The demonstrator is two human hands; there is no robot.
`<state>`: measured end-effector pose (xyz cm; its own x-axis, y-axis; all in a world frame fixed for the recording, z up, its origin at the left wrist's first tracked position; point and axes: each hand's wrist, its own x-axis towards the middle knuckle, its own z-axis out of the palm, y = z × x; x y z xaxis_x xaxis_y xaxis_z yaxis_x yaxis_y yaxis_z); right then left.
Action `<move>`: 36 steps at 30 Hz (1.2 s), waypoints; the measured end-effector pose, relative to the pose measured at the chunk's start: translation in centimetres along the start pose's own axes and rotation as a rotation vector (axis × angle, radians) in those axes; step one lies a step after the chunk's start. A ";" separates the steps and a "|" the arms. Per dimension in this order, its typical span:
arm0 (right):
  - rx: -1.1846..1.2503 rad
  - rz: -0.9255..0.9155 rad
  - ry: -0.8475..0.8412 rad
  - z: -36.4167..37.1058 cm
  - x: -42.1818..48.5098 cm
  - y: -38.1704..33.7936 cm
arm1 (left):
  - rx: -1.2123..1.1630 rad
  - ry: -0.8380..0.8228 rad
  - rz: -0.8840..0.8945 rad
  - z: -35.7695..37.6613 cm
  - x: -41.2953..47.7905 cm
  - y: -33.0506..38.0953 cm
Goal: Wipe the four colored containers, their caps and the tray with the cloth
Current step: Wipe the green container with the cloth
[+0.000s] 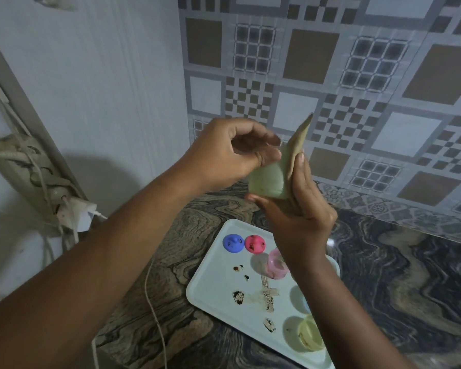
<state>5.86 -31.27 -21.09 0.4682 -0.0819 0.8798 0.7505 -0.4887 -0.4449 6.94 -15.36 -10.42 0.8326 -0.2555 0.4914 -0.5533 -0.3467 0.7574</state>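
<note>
My right hand [301,209] holds a pale green container [266,182] wrapped partly in a tan cloth [298,139], raised above the counter. My left hand [232,153] grips the container's top, fingers curled over it. Below, a light blue tray [213,283] with several brown stains lies on the counter. On it sit a blue cap [233,243], a pink cap [255,244], a pink container [276,265] and a yellow container [310,332]. A pale blue container [300,298] shows partly behind my right forearm.
The patterned stone counter [399,275] runs to a tiled wall at the back. A power strip with plugs and cables [51,190] hangs on the left wall, and a white cable [155,310] trails over the counter's left edge.
</note>
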 end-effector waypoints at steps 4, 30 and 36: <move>0.105 0.039 0.041 -0.1 0.3 -0.2 | -0.152 -0.019 -0.163 -0.9 -0.1 -0.3; 0.027 0.014 0.053 -0.2 1.3 -0.5 | -0.153 -0.031 -0.178 -0.8 0.7 1.0; 0.079 -0.011 0.023 -0.5 2.0 -0.1 | -0.247 -0.054 -0.216 -2.0 1.5 0.8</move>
<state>6.51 -31.79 -19.19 0.4499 -0.0976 0.8877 0.7900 -0.4201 -0.4465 7.84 -14.23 -8.22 0.9239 -0.2498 0.2898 -0.3365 -0.1704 0.9261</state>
